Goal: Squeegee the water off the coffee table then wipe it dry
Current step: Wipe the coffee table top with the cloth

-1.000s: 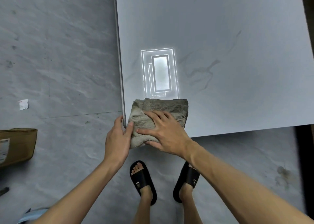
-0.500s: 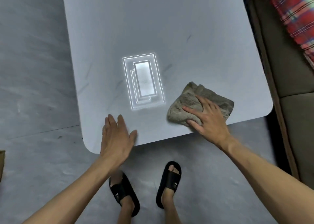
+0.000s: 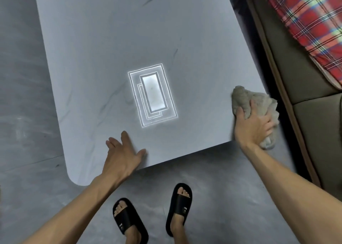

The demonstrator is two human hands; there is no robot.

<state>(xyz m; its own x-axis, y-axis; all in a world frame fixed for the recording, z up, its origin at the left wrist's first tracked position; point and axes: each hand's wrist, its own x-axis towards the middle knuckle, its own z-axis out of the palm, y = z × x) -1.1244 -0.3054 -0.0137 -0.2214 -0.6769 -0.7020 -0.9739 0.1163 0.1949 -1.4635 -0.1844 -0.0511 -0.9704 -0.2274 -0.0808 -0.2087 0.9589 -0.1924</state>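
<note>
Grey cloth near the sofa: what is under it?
The near right corner of the coffee table, with part of the cloth overhanging the edge. The right hand grips it from above. The tabletop beneath is covered.

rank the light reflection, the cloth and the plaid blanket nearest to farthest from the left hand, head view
1. The light reflection, on the table just ahead of the left hand.
2. The cloth, at the table's near right corner, gripped by the right hand.
3. The plaid blanket, off the table on the sofa, far right.
</note>
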